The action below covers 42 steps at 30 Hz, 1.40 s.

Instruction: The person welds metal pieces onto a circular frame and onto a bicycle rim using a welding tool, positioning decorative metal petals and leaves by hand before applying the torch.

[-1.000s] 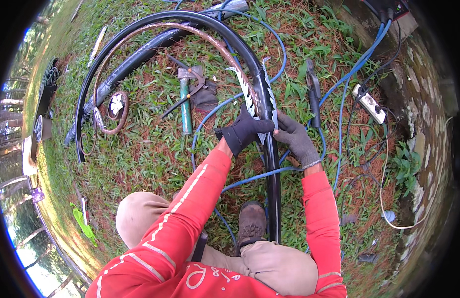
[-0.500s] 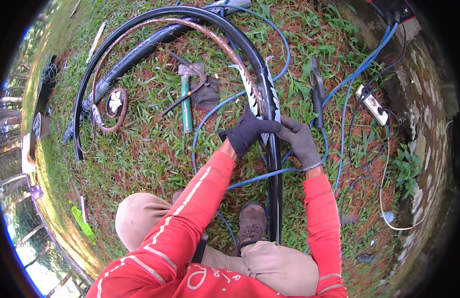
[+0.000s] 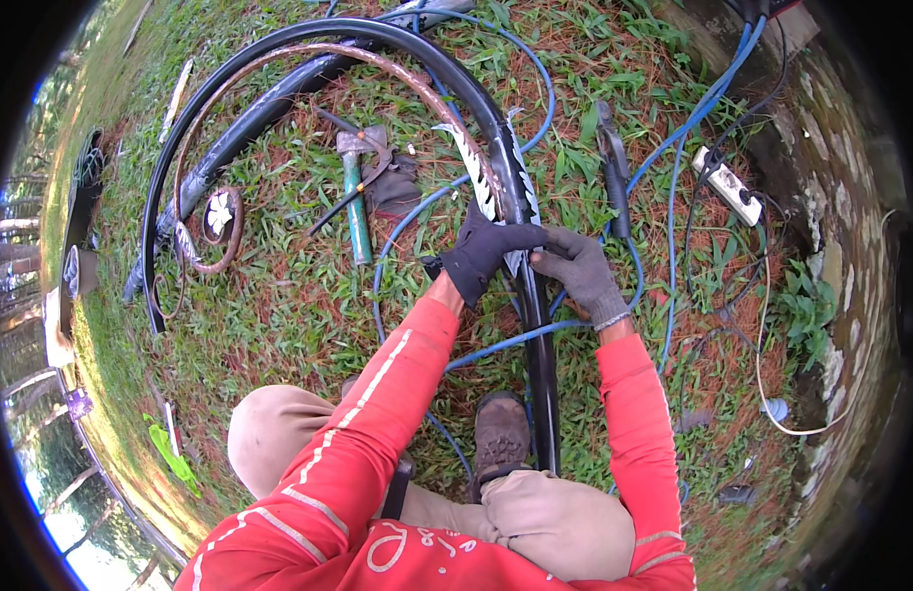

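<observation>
A bent black pipe curves in a big arc over the grass, and a thin brown-coated metal scroll runs along its inner side. Silvery leaf-shaped metal pieces flank the pipe where the two meet. My left hand, in a dark glove, reaches across the pipe and closes on the leaf-shaped metal, its fingers covering the lower end. On the pipe's right side my right hand, in a grey knit glove, is closed with bent fingers against the pipe, close to the left fingertips. Its underside grip is hidden.
A green-handled hammer and dark curved tool lie left. To the right are a black electrode holder, blue cables and a white power strip. A rough stone edge borders the right. My boot stands beside the pipe.
The view has shifted a little, so ground items appear farther left. Both hands stay at the same joint on the pipe; my right fingers and thumb have changed position slightly.
</observation>
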Tool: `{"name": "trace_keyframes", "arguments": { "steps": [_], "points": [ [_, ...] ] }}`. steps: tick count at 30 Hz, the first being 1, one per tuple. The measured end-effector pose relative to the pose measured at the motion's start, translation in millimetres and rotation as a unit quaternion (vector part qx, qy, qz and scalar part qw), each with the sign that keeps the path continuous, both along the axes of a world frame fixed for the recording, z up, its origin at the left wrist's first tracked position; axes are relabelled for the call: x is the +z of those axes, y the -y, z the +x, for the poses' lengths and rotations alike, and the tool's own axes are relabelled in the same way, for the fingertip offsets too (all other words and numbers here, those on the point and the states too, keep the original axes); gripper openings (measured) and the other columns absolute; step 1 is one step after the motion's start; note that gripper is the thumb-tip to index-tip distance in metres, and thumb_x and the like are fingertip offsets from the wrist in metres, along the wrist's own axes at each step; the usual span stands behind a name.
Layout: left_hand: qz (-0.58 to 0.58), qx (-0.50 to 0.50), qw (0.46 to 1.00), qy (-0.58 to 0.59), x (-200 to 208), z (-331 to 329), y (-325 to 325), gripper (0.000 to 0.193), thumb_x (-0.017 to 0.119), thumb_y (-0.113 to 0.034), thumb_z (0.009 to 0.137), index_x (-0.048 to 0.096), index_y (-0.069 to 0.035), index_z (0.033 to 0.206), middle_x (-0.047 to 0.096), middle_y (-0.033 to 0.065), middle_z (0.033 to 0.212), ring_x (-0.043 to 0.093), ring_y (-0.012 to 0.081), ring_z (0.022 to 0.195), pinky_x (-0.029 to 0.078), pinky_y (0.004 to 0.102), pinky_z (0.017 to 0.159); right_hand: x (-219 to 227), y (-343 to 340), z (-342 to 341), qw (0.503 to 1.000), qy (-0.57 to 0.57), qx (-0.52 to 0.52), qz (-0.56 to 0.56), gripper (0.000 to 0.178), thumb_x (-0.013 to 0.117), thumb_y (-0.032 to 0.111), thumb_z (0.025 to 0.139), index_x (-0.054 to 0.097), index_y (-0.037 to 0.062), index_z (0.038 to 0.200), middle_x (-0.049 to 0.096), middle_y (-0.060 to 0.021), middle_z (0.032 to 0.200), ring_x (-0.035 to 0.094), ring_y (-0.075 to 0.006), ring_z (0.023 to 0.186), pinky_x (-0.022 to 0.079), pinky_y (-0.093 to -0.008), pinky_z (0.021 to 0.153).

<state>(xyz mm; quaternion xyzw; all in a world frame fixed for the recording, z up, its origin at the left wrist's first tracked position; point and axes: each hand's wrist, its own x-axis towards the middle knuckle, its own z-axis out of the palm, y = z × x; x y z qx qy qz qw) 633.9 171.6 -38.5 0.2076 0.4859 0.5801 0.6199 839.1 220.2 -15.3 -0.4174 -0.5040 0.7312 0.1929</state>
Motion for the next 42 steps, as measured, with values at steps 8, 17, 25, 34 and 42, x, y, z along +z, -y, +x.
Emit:
{"name": "trace_keyframes", "arguments": {
  "steps": [8, 17, 25, 34, 42],
  "points": [
    [-0.020, -0.022, 0.999, 0.026, -12.9, -5.9, 2.5, 0.050, 0.090, 0.001, 0.087, 0.066, -0.003, 0.131, 0.078, 0.0099, 0.104, 0.080, 0.0209, 0.087, 0.067, 0.0375, 0.077, 7.3, -2.0, -3.3, 1.000, 0.007, 0.005, -0.019, 0.055, 0.088, 0.004, 0.099, 0.073, -0.0043, 0.150, 0.083, -0.0075, 0.132, 0.076, -0.0142, 0.118, 0.059, -0.0338, 0.111],
    [0.005, -0.041, 0.999, 0.022, 0.9, -3.6, 0.1, 0.050, 0.089, 0.001, 0.087, 0.065, -0.003, 0.131, 0.078, 0.0099, 0.104, 0.079, 0.0207, 0.086, 0.067, 0.0371, 0.077, 13.9, -2.7, -0.7, 1.000, 0.015, 0.015, -0.007, 0.051, 0.087, 0.006, 0.101, 0.075, -0.0037, 0.149, 0.083, -0.0053, 0.130, 0.074, -0.0118, 0.116, 0.059, -0.0328, 0.109],
    [-0.005, -0.066, 0.996, 0.057, -6.5, -4.9, -1.2, 0.043, 0.087, -0.001, 0.091, 0.064, -0.001, 0.128, 0.077, 0.0107, 0.101, 0.078, 0.0227, 0.081, 0.067, 0.0387, 0.073, 6.3, 0.9, 2.6, 1.000, -0.003, -0.005, -0.029, 0.051, 0.087, 0.008, 0.102, 0.074, -0.0026, 0.150, 0.082, -0.0059, 0.132, 0.074, -0.0122, 0.117, 0.058, -0.0327, 0.110],
    [-0.031, -0.056, 0.995, 0.074, -9.9, -1.9, -1.3, 0.047, 0.084, 0.004, 0.089, 0.064, -0.002, 0.131, 0.076, 0.0124, 0.104, 0.079, 0.0263, 0.086, 0.069, 0.0421, 0.078, 1.4, 9.4, 3.2, 0.999, 0.011, -0.040, 0.000, 0.056, 0.091, 0.005, 0.098, 0.074, -0.0020, 0.151, 0.083, -0.0064, 0.133, 0.075, -0.0110, 0.118, 0.060, -0.0317, 0.109],
    [-0.032, -0.039, 0.997, 0.065, -8.8, -3.3, -0.5, 0.049, 0.083, 0.004, 0.085, 0.065, 0.000, 0.130, 0.077, 0.0128, 0.108, 0.080, 0.0279, 0.091, 0.069, 0.0445, 0.083, 2.9, 5.3, 1.4, 0.999, 0.039, -0.024, 0.015, 0.057, 0.093, 0.011, 0.097, 0.074, -0.0028, 0.149, 0.085, -0.0069, 0.128, 0.076, -0.0113, 0.113, 0.061, -0.0316, 0.105]
  ]
}}
